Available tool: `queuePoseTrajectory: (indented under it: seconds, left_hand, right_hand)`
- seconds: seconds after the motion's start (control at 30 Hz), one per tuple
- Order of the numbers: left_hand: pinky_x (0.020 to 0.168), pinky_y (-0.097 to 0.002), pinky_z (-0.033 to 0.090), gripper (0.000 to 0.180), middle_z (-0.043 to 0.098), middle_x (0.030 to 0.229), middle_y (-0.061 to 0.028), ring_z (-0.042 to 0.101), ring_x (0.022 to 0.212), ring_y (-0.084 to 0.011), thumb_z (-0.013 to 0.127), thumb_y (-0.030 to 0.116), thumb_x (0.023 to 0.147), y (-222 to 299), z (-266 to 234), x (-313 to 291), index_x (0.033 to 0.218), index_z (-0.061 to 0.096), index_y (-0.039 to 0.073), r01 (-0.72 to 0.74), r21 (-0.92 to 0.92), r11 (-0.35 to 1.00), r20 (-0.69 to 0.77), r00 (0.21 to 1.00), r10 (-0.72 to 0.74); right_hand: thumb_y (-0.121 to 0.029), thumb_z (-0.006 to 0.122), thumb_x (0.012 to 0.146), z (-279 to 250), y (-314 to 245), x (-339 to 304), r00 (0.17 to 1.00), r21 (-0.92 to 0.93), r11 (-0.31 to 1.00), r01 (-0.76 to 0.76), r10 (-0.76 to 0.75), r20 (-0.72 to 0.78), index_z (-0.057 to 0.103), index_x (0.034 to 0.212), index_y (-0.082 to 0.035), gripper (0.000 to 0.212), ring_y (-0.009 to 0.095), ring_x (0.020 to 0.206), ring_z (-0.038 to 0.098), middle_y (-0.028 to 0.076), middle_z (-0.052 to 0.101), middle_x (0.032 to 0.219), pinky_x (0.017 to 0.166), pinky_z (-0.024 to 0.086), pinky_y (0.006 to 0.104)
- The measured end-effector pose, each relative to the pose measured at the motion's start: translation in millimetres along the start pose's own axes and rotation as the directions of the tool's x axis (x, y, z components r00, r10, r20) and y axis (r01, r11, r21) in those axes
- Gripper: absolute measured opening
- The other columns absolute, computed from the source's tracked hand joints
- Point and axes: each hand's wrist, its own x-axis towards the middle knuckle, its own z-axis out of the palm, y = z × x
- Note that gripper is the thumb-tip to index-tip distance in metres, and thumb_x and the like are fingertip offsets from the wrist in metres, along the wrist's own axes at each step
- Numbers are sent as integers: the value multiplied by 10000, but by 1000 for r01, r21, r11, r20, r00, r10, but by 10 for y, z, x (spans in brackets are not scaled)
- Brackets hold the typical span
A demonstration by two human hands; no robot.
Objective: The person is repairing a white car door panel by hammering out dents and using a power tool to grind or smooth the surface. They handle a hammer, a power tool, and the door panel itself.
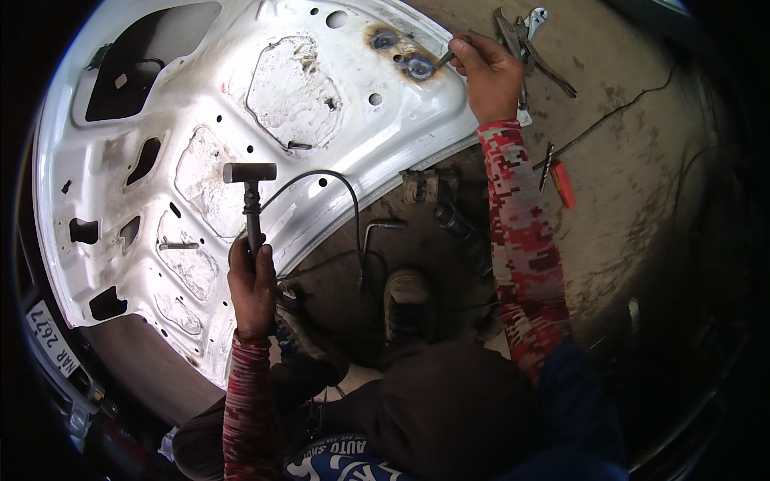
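Observation:
My left hand (251,293) is closed around the handle of a hammer (250,173), its head raised above the white car body panel (370,136). At the panel's far right edge my right hand (491,80) pinches a short dark metal rod (443,59), perhaps a punch. The rod's lower end points at one of two scorched, ground-down round spots (419,67); whether it touches cannot be made out. Several cutouts and rough scraped patches mark the panel, and a small metal pin (299,145) lies on it.
Locking pliers (508,34) and a wrench (536,21) lie on the floor beyond my right hand. A drill bit (548,164) and a red object (564,184) are beside my right forearm. A bent metal tool (383,226) and a black cable (354,200) lie near my shoe (407,295).

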Motion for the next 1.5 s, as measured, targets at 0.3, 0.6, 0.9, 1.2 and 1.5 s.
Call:
queuePoseTrajectory:
  seconds: [0.3,0.6,0.9,1.2,1.5]
  left_hand:
    - [533,-300,392,232,568,699,-5,464,582,-84,639,194,1012,191,466,23,1096,625,-22,52,-97,994,127,991,-39]
    - [483,-240,398,277,548,728,26,485,558,-45,637,213,1024,126,458,47,1179,605,-15,148,-233,961,223,970,-95]
    - [487,-233,420,292,553,749,18,487,561,-45,629,217,1029,114,524,62,1200,600,-18,164,-251,954,245,964,-102]
    - [491,-234,416,308,558,743,16,488,551,-49,629,230,1030,133,521,27,1215,597,-14,174,-254,952,238,965,-113]
    - [493,-239,402,289,554,732,17,485,557,-50,628,200,1022,140,548,63,1213,603,-15,199,-247,948,238,961,-140]
  right_hand:
    - [-99,805,876,61,71,14,983,-218,960,176,-162,83,761,1105,8,256,102,777,684,66,767,879,750,556,275]
    - [-165,831,847,107,202,80,996,-120,990,80,-76,39,776,1019,2,246,128,764,694,90,768,870,750,549,283]
    - [-228,837,844,109,287,107,988,-209,966,153,-153,17,795,987,-36,243,157,708,705,71,768,816,696,550,305]
    - [-241,830,848,121,256,80,972,-275,932,235,-234,37,795,978,-46,237,181,687,721,89,766,795,671,553,312]
    - [-237,818,855,128,229,54,975,-239,945,223,-216,54,799,985,-62,219,171,676,716,87,764,793,664,551,302]
